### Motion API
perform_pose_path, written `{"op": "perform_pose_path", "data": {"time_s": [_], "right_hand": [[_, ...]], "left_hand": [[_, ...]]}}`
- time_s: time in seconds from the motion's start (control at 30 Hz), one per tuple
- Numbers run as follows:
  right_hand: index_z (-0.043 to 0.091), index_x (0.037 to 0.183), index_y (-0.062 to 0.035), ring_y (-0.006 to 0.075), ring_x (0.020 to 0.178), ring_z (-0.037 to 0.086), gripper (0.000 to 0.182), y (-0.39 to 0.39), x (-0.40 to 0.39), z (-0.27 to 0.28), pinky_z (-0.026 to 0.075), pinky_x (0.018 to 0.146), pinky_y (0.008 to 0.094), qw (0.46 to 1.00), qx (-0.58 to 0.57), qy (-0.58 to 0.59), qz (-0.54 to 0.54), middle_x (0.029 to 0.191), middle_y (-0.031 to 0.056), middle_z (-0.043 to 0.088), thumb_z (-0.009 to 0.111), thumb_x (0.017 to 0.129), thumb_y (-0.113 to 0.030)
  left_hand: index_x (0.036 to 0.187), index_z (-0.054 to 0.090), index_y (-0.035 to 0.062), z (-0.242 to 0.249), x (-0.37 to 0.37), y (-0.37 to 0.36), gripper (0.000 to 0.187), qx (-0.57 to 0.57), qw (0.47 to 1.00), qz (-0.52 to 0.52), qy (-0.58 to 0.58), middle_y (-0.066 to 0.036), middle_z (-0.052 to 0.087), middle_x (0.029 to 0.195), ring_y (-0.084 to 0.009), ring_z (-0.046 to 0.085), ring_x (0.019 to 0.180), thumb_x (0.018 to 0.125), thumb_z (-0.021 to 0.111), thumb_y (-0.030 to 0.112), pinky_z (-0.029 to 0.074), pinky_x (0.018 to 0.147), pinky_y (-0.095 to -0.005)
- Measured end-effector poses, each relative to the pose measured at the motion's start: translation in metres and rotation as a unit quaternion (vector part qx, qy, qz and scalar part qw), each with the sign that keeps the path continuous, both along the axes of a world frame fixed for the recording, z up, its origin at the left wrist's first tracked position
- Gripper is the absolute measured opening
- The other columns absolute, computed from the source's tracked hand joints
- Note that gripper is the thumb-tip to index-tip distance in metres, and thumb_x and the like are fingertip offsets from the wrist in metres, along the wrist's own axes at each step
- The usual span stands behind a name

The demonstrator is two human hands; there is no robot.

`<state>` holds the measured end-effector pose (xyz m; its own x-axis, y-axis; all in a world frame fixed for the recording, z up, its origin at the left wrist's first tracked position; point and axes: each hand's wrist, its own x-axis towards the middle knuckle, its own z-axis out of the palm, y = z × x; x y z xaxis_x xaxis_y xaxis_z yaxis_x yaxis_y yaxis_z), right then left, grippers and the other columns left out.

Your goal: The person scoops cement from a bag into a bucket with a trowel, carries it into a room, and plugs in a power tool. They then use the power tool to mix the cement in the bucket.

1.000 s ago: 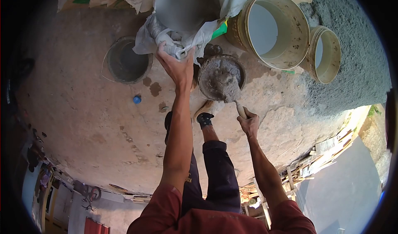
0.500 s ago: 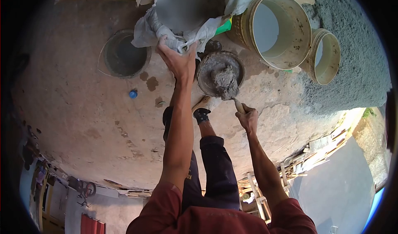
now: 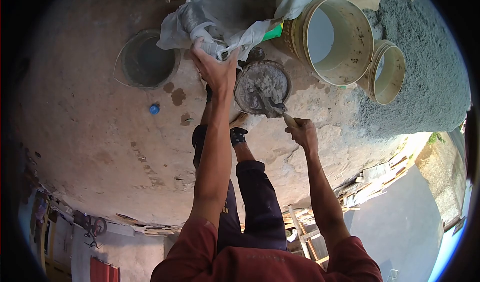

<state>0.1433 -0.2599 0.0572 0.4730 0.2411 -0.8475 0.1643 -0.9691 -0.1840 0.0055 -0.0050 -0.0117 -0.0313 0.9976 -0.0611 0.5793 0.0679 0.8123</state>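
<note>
My left hand (image 3: 216, 68) grips the gathered edge of a white sack (image 3: 192, 22), which holds grey powder (image 3: 237, 4). My right hand (image 3: 304, 133) is closed round the handle of a trowel (image 3: 272, 108). The trowel's blade rests at the near rim of a round pan (image 3: 288, 84). Inside the pan lies wet grey mortar (image 3: 267, 79), spread fairly flat. Between the sack and the pan sits a small dark object that I cannot make out.
A dark bucket (image 3: 148, 62) stands at the left, with a blue cap (image 3: 154, 109) nearer. Right of the sack are a large pail (image 3: 345, 72) and a smaller pail (image 3: 389, 89). Grey sand (image 3: 420, 72) is heaped beyond them.
The lump of mortar on the trowel has come off into the pan. My right hand has shifted slightly right. My left hand has kept its hold on the sack.
</note>
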Motion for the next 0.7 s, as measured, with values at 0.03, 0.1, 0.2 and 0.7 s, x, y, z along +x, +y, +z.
{"op": "perform_pose_path", "data": {"time_s": [0.03, 0.1, 0.2, 0.7], "right_hand": [[0.075, 0.105, -0.0010, 0.0133, 0.052, 0.058, 0.033, 0.007, 0.002, 0.005, 0.049, 0.053, 0.0328, 1.000, -0.015, 0.019, -0.010, 0.063, 0.0064, 0.063, 0.074, 0.076, -0.018], [0.074, 0.104, 0.0013, 0.0133, 0.051, 0.057, 0.034, -0.001, 0.008, 0.001, 0.048, 0.052, 0.0316, 0.999, 0.004, 0.000, 0.038, 0.062, 0.0059, 0.062, 0.074, 0.079, -0.022], [0.074, 0.107, 0.0004, 0.0301, 0.073, 0.071, 0.044, 0.003, 0.017, 0.012, 0.054, 0.068, 0.0388, 0.995, -0.042, -0.011, 0.086, 0.085, 0.0191, 0.073, 0.074, 0.078, -0.033], [0.051, 0.119, -0.0028, 0.0087, 0.048, 0.049, 0.026, -0.004, -0.014, -0.023, 0.036, 0.035, 0.0169, 0.744, 0.106, 0.367, -0.548, 0.076, 0.0094, 0.058, 0.044, 0.104, -0.023]], "left_hand": [[0.131, 0.042, 0.0029, 0.000, 0.000, 0.000, 0.085, -0.001, 1.000, 0.002, 0.000, -0.021, 0.048, 0.123, -0.0421, 0.049, 0.117, 0.064, 0.090, 0.021, 0.040, 0.099, -0.0518], [0.131, 0.041, 0.0024, 0.000, -0.001, 0.001, 0.085, 0.011, 1.000, -0.009, -0.003, -0.021, 0.047, 0.123, -0.0423, 0.048, 0.117, 0.064, 0.090, 0.020, 0.040, 0.099, -0.0520], [0.131, 0.041, 0.0020, 0.000, -0.001, 0.001, 0.084, 0.009, 1.000, -0.007, -0.024, -0.021, 0.046, 0.124, -0.0425, 0.047, 0.118, 0.064, 0.090, 0.018, 0.040, 0.099, -0.0514], [0.130, 0.040, 0.0010, 0.001, 0.000, 0.003, 0.082, -0.002, 1.000, -0.002, -0.023, -0.022, 0.046, 0.122, -0.0428, 0.048, 0.114, 0.065, 0.089, 0.016, 0.041, 0.095, -0.0507]]}}
